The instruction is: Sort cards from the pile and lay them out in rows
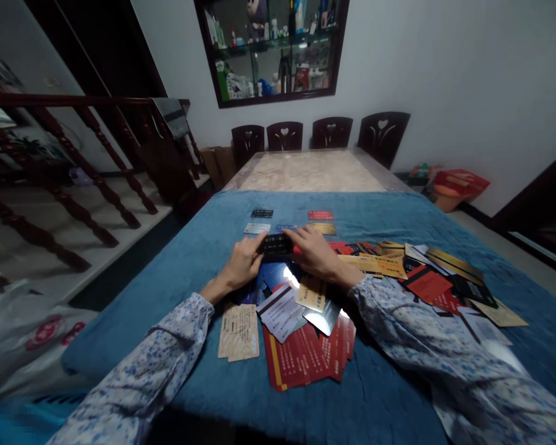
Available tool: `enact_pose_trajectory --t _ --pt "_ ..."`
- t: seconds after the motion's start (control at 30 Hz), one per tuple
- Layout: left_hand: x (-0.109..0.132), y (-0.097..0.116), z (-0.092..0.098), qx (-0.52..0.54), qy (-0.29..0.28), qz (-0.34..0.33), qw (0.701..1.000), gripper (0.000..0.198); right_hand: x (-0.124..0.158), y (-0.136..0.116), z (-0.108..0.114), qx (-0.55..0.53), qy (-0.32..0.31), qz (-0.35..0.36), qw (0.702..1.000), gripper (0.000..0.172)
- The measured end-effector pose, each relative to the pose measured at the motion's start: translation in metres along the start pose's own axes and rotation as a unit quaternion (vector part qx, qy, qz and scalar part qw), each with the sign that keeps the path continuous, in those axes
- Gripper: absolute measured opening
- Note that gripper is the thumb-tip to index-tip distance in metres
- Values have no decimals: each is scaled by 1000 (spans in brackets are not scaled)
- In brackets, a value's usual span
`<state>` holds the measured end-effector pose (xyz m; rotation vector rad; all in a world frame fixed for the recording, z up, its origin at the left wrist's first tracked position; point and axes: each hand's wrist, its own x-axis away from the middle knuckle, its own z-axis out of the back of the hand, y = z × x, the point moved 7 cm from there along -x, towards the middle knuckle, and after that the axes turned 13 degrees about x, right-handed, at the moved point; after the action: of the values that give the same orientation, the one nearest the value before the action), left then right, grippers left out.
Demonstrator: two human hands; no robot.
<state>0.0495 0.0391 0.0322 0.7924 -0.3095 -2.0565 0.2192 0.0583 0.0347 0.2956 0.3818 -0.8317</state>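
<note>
My left hand (242, 264) and my right hand (315, 252) meet over a small stack of black cards (275, 245) on the blue cloth (204, 259). Both hands pinch its ends, the left from the left side, the right from the right. Below my wrists lies a loose spread of several cards: red ones (306, 358), beige ones (239, 331), white and silver ones (285, 312). Beyond my hands single cards lie apart: a black one (262, 213), a red one (320, 215), a pale one (256, 228) and a gold one (324, 228).
More red, gold and black cards (438, 278) are scattered at the right. The bare tabletop (310, 171) extends beyond the cloth to several dark chairs (332, 131). A wooden stair railing (74, 154) runs on the left; a white bag (23, 334) sits at lower left.
</note>
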Motion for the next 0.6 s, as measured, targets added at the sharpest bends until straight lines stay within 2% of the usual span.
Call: enact_pose_trajectory --t 0.23,0.6 --pt "-11 -2 10 11 -20 -15 1000 66 -11 4 4 13 -49 -14 999 60" --pt "-36 -16 35 -28 -59 -12 998 62 -47 5 8 40 -118 -21 992 60"
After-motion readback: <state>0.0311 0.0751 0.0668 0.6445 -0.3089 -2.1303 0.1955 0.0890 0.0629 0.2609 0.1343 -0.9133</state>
